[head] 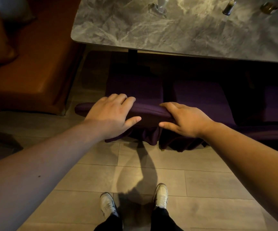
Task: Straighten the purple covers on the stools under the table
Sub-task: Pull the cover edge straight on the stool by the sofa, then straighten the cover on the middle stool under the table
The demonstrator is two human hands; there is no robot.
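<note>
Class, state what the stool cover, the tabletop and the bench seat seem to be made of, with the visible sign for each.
Purple stool cover: soft matte fabric; it gathers into folds. Tabletop: polished grey marble or an imitation; white veining, sheen. Bench seat: brown leather or vinyl, probably; smooth, slight gloss.

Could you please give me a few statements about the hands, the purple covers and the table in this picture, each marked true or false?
1. Both hands rest on the front edge of the purple cover. True.
2. The left hand holds a bottle. False: it lies open on the cover, holding nothing else.
3. The marble table stands above the covered stools. True.
4. The right hand is flat on the tabletop. False: it is curled over the cover's edge, below the table.
5. The floor is carpeted. False: it is tiled.
</note>
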